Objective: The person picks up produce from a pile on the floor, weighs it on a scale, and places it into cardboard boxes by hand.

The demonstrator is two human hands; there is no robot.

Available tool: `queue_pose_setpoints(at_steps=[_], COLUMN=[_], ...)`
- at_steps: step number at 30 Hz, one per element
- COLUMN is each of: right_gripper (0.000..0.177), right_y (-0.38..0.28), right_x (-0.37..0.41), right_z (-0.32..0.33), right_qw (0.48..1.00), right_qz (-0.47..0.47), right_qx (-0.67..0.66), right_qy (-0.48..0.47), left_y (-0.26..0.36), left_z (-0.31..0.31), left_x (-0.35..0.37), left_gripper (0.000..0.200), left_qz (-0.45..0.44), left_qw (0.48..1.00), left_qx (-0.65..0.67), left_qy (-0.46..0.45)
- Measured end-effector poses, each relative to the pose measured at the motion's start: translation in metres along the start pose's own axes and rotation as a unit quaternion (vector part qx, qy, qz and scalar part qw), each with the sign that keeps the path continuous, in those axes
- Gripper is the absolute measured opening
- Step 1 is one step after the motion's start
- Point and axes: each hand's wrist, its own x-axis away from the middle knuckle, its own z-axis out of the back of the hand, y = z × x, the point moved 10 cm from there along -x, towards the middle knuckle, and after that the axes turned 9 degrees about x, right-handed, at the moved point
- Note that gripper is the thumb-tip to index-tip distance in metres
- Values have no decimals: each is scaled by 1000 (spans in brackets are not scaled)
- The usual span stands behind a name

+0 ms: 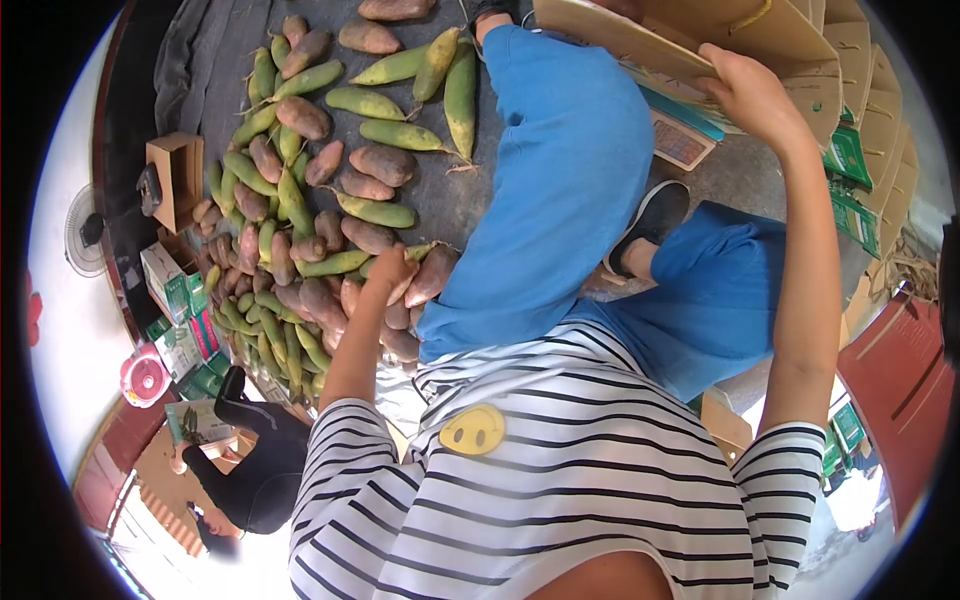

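Observation:
My left hand [393, 269] is low in the pile, its fingers closed on a reddish root beside a larger reddish-brown root [432, 275]. Around it lie more reddish roots and long green radishes [375, 208] on a dark cloth [440, 190]. At the upper right, my right hand [748, 90] grips the edge of an open cardboard box [800, 75], thumb and fingers on either side of its wall. The box's inside is mostly out of sight.
My blue-trousered legs [570, 150] are between the pile and the box. More cartons [880, 130] stand at the far right. A small open box [178, 180] and a fan [85, 230] are at the left. Another person [265, 470] in dark clothes is at the lower left.

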Motion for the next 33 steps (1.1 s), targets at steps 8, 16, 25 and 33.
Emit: queue_pose_setpoints(at_steps=[8,16,25,33], right_gripper=[21,22,23,26], right_y=[0,-1,0,1], right_x=[-2,-2,-2,-3], right_z=[1,4,5,1], right_qw=[999,999,1000,999], right_qz=[-4,7,-10,-31], right_qx=[-34,-33,-1,36], right_qy=[-10,-7,3,-25], left_y=[-10,-48,-69,-43], left_z=[-20,-43,-56,-38], left_x=[48,23,2,6], left_gripper=[72,67,47,56], left_qz=[62,101,119,54], left_qw=[995,993,992,995], left_qx=[-42,-15,-39,-34], left_qy=[73,58,32,73])
